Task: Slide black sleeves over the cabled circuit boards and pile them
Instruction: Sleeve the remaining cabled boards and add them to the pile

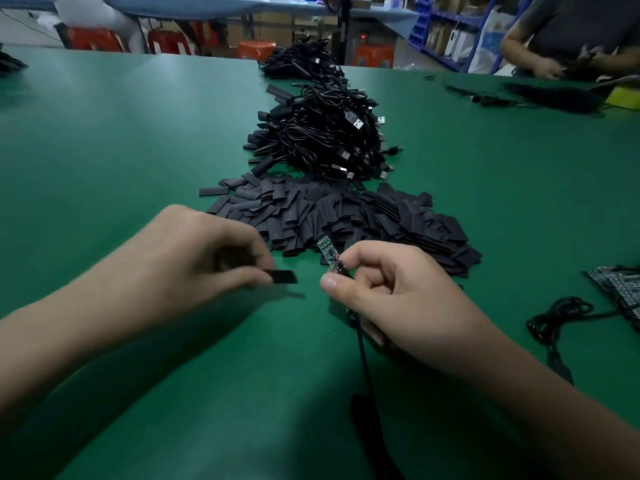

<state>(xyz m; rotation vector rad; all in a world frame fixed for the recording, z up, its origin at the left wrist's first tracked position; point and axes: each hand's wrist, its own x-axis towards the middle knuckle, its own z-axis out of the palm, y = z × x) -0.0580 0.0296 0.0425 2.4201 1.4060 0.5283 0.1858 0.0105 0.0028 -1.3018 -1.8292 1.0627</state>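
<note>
My left hand (207,251) pinches a flat black sleeve (282,277) between thumb and fingers, its open end pointing right. My right hand (391,292) grips a narrow green circuit board (327,251) at its lower end, the board tilted up and to the left. The board's black cable (363,358) hangs down from under that hand toward me. Sleeve and board are a short gap apart above the green table (138,150). Behind them lies a heap of loose black sleeves (339,216), and farther back a pile of sleeved boards with USB cables (322,133).
Another cabled board with coiled cable (557,317) lies at the right, beside a dark bag of boards (620,289). A second cable pile (304,60) sits at the far edge. A person (568,39) works at the far right corner.
</note>
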